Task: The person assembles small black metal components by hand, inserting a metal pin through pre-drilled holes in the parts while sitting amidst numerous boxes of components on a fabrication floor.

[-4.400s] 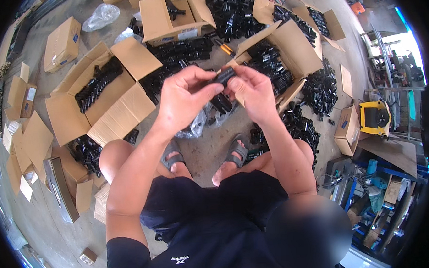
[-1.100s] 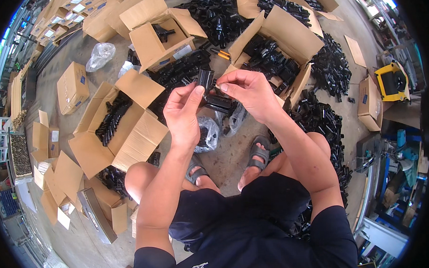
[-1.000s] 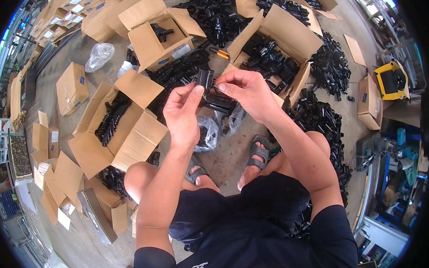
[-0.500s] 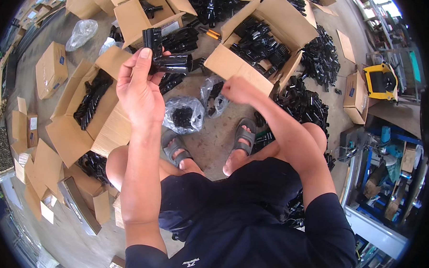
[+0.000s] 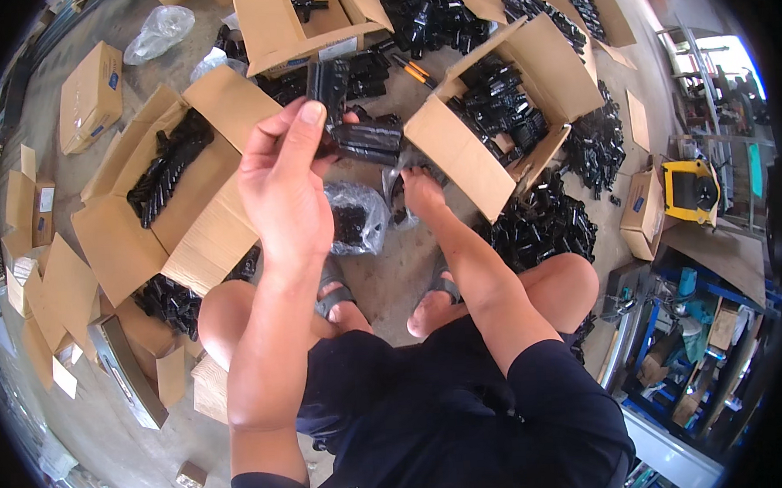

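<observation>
Left of the open cardboard box [image 5: 524, 99], my left hand [image 5: 288, 192] gripped a black L-shaped plastic fitting [image 5: 355, 115], matte and ribbed. Below the box, my right hand [image 5: 419, 190] reached into a clear bag [image 5: 401, 178], its fingers hidden.

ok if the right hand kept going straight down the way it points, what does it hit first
Probably the clear plastic bag of black parts right at the right hand fingertips, then the floor; depth is hard to judge from above.

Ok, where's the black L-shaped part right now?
In the head view, upper centre: the left hand holds the black L-shaped part up, above the clear plastic bag.
</observation>
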